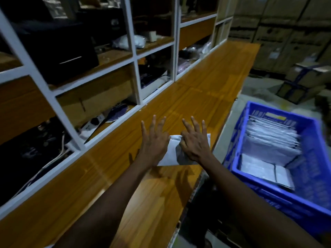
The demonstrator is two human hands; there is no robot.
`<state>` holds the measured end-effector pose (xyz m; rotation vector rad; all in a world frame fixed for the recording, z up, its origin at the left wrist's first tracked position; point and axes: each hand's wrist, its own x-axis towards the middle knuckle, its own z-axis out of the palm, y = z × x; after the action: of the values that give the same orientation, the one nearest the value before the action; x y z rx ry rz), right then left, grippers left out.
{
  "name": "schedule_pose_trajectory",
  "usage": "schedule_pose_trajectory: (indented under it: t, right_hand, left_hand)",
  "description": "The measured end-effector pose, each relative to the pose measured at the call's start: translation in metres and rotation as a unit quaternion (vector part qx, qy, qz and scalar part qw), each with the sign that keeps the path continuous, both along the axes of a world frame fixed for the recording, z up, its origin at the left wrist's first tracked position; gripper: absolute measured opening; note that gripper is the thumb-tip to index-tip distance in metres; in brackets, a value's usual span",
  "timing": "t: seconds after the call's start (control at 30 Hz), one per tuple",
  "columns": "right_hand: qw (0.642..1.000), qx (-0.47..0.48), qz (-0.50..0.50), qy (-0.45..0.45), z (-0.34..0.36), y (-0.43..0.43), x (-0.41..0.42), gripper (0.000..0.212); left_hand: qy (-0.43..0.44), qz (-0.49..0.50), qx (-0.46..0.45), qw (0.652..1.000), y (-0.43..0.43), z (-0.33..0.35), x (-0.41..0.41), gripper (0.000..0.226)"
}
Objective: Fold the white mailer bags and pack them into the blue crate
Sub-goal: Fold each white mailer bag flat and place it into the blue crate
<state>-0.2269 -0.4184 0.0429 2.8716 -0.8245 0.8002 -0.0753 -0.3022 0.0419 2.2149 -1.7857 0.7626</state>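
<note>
Many mailer bags (270, 140) in crate (236, 140)

You had two hands out: one left hand (154, 140), one right hand (194, 144). One white mailer bag (172, 153) lay under them, touching both. One wooden counter (206, 83) ran beneath. One blue crate (236, 140) sat right of your right hand. Inside it was one upright row of bags (272, 136), too blurred to count singly, plus at least two flat bags (259, 167) at the near end. One white-framed shelf unit (136, 56) stood left of and beyond your left hand. One power strip (92, 123) lay left of that hand. Two pale bundles (130, 41) sat beyond it. Cardboard boxes (279, 42) far beyond your right hand were many, too dim to count.
</note>
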Motion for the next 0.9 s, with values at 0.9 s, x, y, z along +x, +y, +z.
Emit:
schedule_pose_trajectory:
  t: [0.9]
  right_hand:
    - [0.958,0.089,-0.272,0.036,-0.084,-0.219,-0.335,0.038]
  left_hand:
    - [0.107,-0.284,0.138,0.943,-0.317,-0.045,-0.285,0.012]
